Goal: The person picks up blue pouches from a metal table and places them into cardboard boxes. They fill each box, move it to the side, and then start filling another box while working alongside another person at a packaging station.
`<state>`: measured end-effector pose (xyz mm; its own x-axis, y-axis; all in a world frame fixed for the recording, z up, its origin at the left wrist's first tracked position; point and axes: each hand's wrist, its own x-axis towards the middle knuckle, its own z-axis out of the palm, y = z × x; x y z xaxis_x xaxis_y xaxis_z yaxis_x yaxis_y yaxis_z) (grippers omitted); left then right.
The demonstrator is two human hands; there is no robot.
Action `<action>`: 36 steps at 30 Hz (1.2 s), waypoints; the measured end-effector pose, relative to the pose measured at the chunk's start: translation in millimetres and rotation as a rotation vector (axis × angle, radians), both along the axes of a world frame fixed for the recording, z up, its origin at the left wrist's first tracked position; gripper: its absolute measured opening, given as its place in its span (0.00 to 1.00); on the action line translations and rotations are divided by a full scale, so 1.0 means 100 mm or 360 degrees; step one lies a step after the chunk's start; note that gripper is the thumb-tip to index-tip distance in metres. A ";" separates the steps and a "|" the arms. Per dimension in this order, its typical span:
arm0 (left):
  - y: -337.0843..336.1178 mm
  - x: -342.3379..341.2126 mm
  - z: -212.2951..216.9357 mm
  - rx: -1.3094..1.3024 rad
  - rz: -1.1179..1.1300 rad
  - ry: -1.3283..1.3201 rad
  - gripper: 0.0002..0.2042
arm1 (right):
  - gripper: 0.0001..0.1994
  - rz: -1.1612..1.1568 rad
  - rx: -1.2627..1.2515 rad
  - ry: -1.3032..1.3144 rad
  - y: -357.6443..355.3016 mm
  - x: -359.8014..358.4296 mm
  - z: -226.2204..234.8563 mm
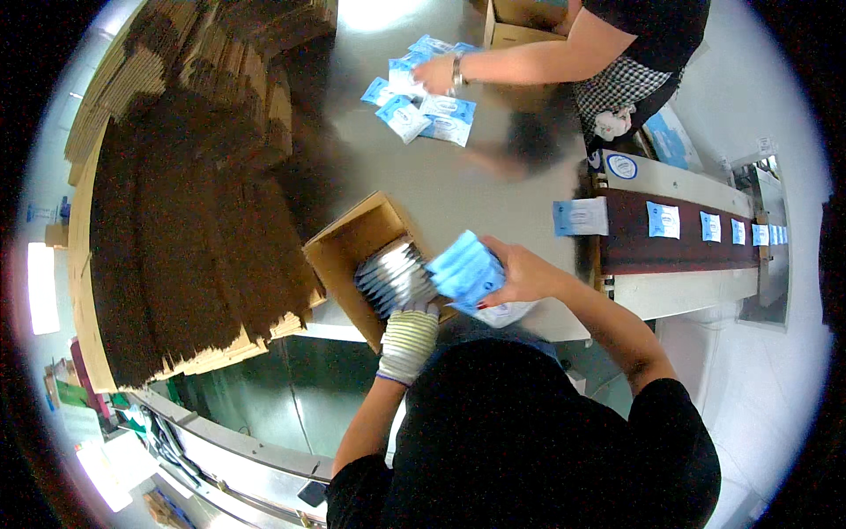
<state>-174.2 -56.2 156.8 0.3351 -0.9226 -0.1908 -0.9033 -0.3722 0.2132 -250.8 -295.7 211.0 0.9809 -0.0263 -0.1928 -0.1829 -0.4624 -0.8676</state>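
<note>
My right hand [525,275] is closed on a stack of blue-and-white sachets [467,271], held just right of an open cardboard box [345,257]. The box stands tilted near the table's front edge. Inside it a row of packets [394,278] shows silvery edges. My left hand [409,339], in a striped white and yellow-green glove, reaches over the near side of the box. Its fingers lie stretched out against the packets, and the fingertips are partly hidden.
Flattened cardboard boxes [194,238] are piled at the left. A conveyor [679,251] at the right carries a line of sachets; one sachet [580,217] lies at its end. Across the table [361,159], a co-worker's hand [434,75] touches a sachet heap [405,119] beside another box [520,35].
</note>
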 end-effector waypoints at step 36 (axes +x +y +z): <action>1.50 1.72 3.00 -0.0467 0.1541 -0.1408 0.19 | 0.19 -0.0443 -0.2142 -0.0023 -0.37 4.60 -0.61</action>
<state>-2.4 94.0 457.0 0.7781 -0.2154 0.5901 -0.1795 -0.9764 -0.1197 209.4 -332.8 149.6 0.9142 -0.3773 0.1478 -0.4020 -0.8902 0.2145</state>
